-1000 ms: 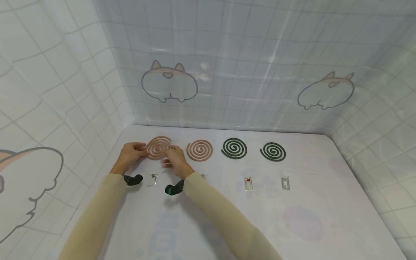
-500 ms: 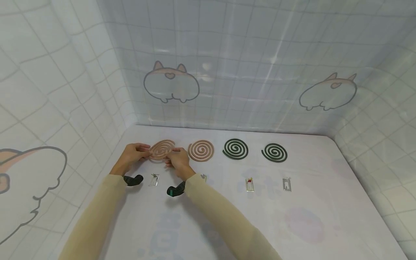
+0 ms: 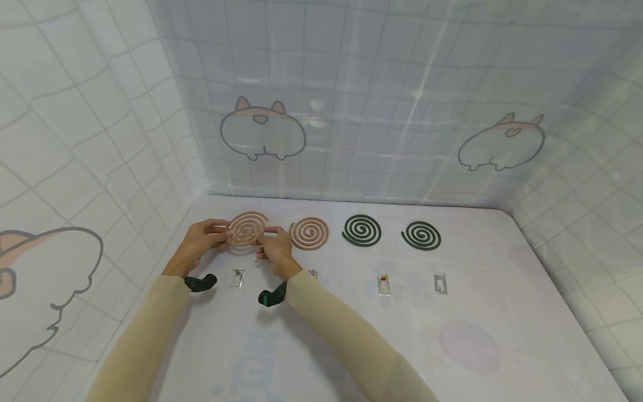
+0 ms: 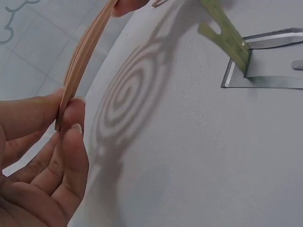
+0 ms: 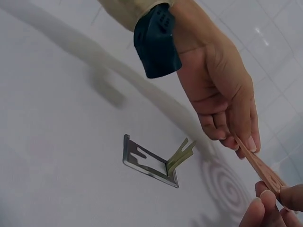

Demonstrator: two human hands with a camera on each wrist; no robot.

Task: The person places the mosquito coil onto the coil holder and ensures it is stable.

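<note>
A brown mosquito coil (image 3: 247, 228) is held up between both hands, clear of the table, and casts a spiral shadow (image 4: 128, 90) on the cloth. My left hand (image 3: 198, 243) pinches its left edge between thumb and fingers. At the opposite edge, the thumb and fingers of my right hand (image 3: 277, 251) grip the coil. Both wrist views show the coil (image 4: 85, 52) nearly edge-on. Below it on the table lies a metal coil stand (image 3: 237, 278) with a raised, forked prong (image 5: 181, 156).
To the right lie a second brown coil (image 3: 308, 233) and two green coils, one (image 3: 361, 230) beside the other (image 3: 422, 235). More metal stands (image 3: 384, 285) form a row in front, the rightmost stand (image 3: 440, 283) included; one is partly behind the right sleeve. Tile-patterned sheets (image 3: 351, 111) enclose the table.
The held coil dips flatter and shifts slightly right half a second ago, then tilts back up to face the head camera. Both hands keep their hold on it.
</note>
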